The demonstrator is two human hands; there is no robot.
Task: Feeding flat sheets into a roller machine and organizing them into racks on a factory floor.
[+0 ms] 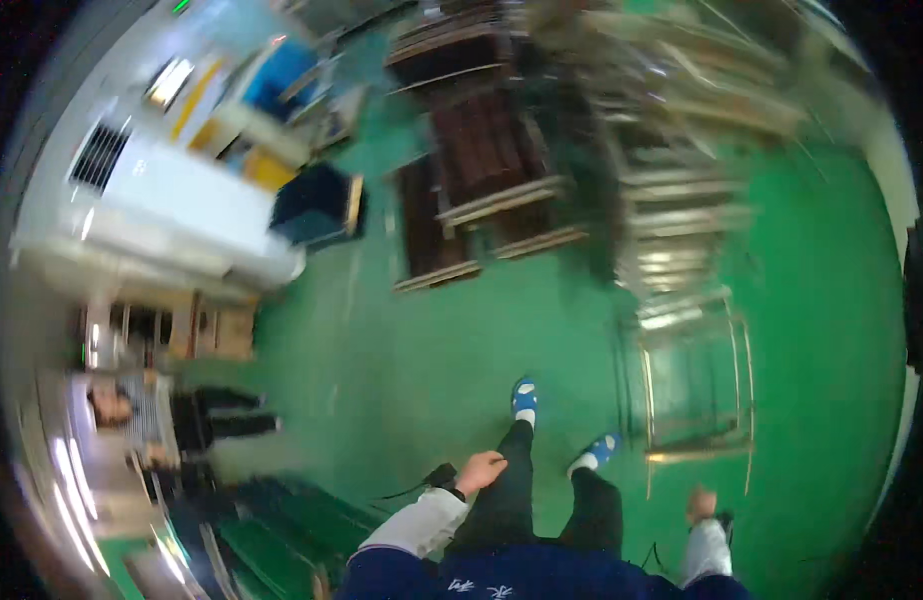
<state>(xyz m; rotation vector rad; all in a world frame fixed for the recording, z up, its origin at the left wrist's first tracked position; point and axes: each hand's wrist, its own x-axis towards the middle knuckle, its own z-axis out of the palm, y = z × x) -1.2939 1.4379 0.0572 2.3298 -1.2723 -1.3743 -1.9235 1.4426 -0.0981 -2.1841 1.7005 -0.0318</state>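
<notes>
My left hand (481, 471) is in front of my left thigh, its fingers curled in, and nothing shows in it. A dark band with a small black device (441, 476) and a thin cable is at that wrist. My right hand (701, 504) hangs out to the right, smeared by motion, so its fingers cannot be made out. Nearest to it is a metal frame rack (649, 400) standing on the floor. Another black device (725, 522) sits at the right wrist. Neither hand visibly touches an object.
Brown slatted stacks (487, 140) stand ahead on the green floor (382, 350). Blurred metal racks (682, 210) line the right. At the left are a long white machine (187, 190), a dark bin (317, 203), cartons (225, 328) and a standing person (177, 420). Dark green surfaces (272, 525) lie lower left.
</notes>
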